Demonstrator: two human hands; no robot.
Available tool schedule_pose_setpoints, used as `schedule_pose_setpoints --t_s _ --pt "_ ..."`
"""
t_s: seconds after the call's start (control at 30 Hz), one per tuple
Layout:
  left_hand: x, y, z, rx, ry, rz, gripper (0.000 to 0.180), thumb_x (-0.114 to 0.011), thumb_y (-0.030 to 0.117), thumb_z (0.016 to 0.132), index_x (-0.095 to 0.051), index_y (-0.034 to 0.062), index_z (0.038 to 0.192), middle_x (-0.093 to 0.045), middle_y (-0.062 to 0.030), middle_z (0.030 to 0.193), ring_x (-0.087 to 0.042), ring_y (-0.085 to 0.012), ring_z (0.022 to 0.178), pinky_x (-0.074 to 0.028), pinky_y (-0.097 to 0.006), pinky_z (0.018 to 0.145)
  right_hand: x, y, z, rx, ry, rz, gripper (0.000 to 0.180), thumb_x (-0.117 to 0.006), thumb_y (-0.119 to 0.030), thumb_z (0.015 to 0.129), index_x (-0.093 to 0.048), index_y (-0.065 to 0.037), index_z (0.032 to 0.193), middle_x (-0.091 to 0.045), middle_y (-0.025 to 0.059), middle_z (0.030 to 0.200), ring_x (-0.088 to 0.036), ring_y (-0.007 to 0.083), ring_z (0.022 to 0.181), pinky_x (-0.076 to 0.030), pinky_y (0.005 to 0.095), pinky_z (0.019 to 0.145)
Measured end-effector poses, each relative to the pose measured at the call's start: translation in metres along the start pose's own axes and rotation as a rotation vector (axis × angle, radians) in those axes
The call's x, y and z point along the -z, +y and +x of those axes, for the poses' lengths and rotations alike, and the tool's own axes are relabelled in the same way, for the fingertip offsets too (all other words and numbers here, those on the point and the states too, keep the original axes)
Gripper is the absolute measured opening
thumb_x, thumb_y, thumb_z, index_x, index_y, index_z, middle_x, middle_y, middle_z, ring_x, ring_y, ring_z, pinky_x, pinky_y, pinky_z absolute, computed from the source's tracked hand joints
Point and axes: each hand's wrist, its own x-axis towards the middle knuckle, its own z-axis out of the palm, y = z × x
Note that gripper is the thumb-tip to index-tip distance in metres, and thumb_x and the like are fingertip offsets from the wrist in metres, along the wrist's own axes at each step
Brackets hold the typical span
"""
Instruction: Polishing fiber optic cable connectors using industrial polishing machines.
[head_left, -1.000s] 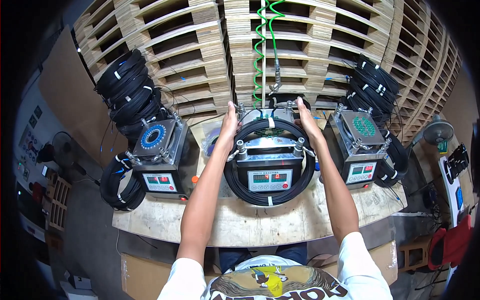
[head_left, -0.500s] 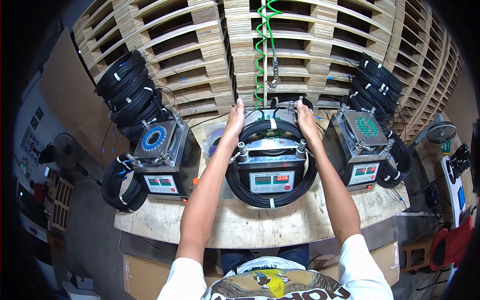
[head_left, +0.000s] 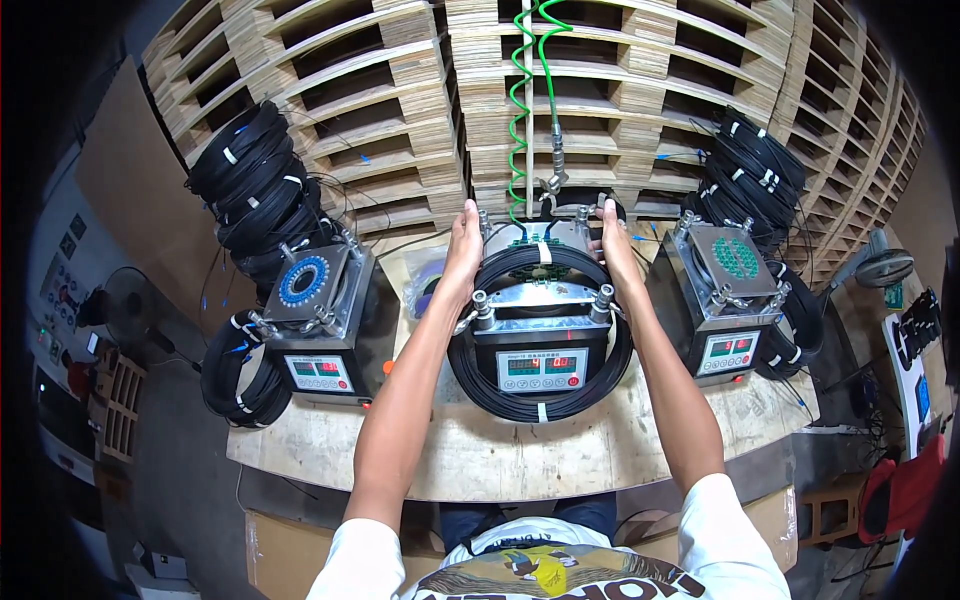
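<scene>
Both forearms reach toward 12 o'clock, the left hand [head_left: 465,252] between 10 and 11 o'clock from the center of a black cable coil [head_left: 585,400], and the right hand [head_left: 618,248] between 1 and 2. The coil loops around the middle metal machine [head_left: 541,370], straight ahead on the wooden table [head_left: 520,462]. The hands flank its rear, seen edge-on, tips pointing to 12; whether their fingers are apart, together or clamped, I cannot tell.

Workshop it is, wooden pallets [head_left: 410,130] towering past the bench's [head_left: 520,465] far edge, metal machines [head_left: 541,345] in a row, black cable coils [head_left: 255,175] heaped by the far corners
</scene>
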Motion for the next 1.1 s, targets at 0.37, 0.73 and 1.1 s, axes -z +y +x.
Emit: schedule_pose_setpoints --t_s 0.37,0.73,1.1 --pt "-0.008 0.016 -0.020 0.042 -0.030 0.119 0.095 -0.026 0.078 0.096 -0.027 0.0050 0.157 -0.053 -0.0095 0.123 -0.042 -0.0179 0.087 -0.040 -0.033 0.080 0.008 -0.004 0.004 -0.030 -0.054 -0.082 0.093 -0.030 -0.081 0.094 -0.053 -0.006 0.144 -0.051 0.0015 0.067 -0.046 0.0128 0.063 -0.038 0.0282 0.064" --pt "-0.004 0.001 -0.007 -0.030 -0.018 0.075 0.095 -0.028 0.077 0.097 -0.028 0.0037 0.158 -0.050 -0.0121 0.140 -0.049 -0.0207 0.097 -0.042 -0.034 0.090 0.009 0.000 0.001 -0.042 -0.081 0.022 0.095 -0.026 -0.084 0.092 -0.047 -0.011 0.149 -0.053 0.0029 0.079 -0.046 0.0124 0.071 -0.038 0.0278 0.066" --pt "-0.003 -0.004 0.000 -0.011 0.007 0.152 0.084 -0.027 0.069 0.102 -0.033 0.0035 0.154 -0.055 -0.0117 0.116 -0.045 -0.0180 0.084 -0.042 -0.034 0.080 0.010 0.001 0.005 -0.085 -0.090 -0.007 0.097 -0.024 -0.084 0.092 -0.053 -0.007 0.143 -0.050 0.0021 0.075 -0.045 0.0132 0.068 -0.037 0.0276 0.067"
